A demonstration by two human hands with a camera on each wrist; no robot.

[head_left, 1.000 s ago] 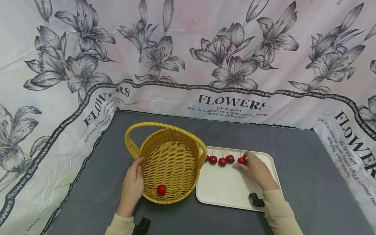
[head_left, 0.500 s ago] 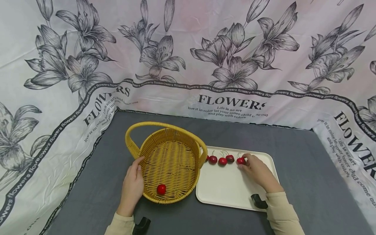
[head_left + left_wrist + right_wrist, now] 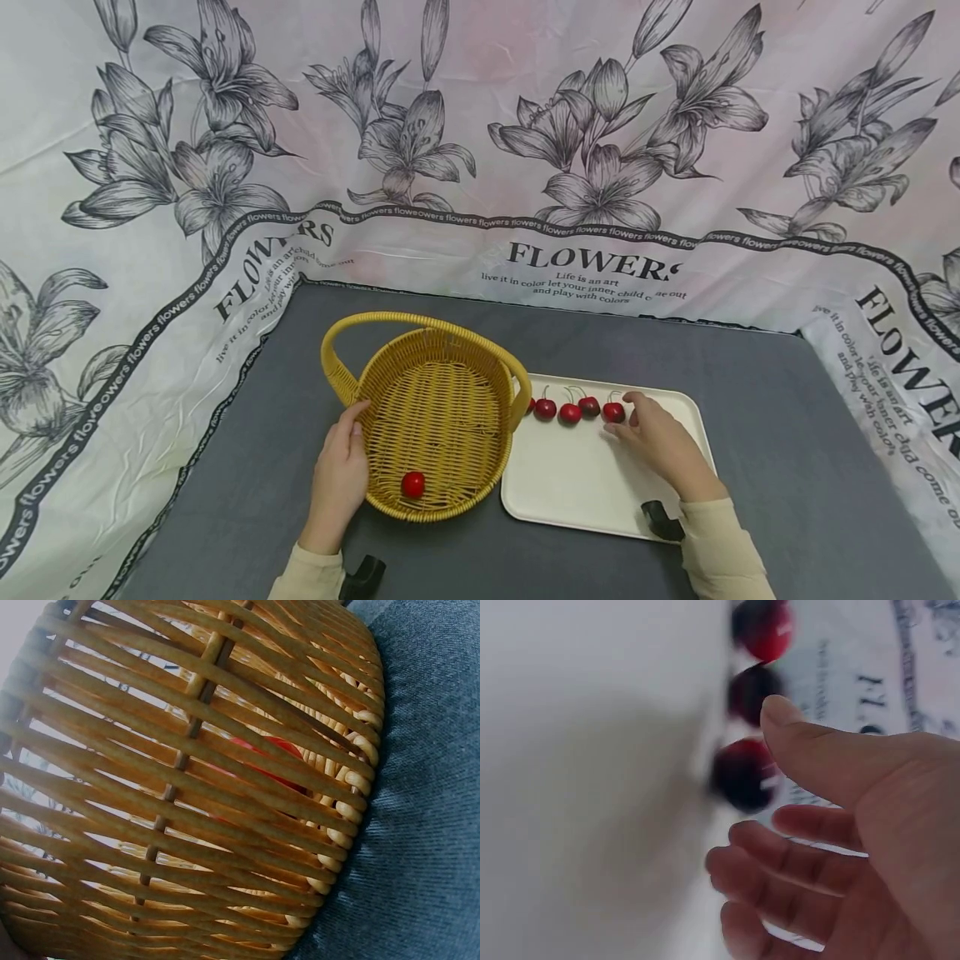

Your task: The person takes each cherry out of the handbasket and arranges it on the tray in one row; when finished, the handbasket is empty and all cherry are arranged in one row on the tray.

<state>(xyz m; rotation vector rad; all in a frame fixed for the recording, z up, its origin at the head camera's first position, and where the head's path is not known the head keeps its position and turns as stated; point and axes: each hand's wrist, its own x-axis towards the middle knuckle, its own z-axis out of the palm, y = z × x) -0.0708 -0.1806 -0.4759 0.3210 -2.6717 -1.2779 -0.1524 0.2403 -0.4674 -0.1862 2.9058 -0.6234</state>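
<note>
A yellow wicker basket [image 3: 442,400] with an arched handle stands left of centre. My left hand [image 3: 339,483] holds its left side, the fingertips at the rim below the handle's base. Inside, near the front wall, lies a round red fruit [image 3: 412,485], also glimpsed through the weave in the left wrist view. A cream tray [image 3: 577,483] carries a row of several dark red cherries [image 3: 570,414] with stems; the basket partly hides the leftmost. Beside the rightmost cherry [image 3: 613,412] is my right hand [image 3: 663,442], thumb and fingers spread apart. Nothing is held in it in the right wrist view.
The tray lies close against the basket's right side on a grey tabletop [image 3: 795,467]. White flower-printed cloth [image 3: 480,125] rises behind and at both sides. Black wrist devices [image 3: 662,521] are worn at both sleeves.
My right thumb and fingers have parted from the rightmost cherry, which sits slightly further left, nearer the others. My left hand and the basket have stayed in place.
</note>
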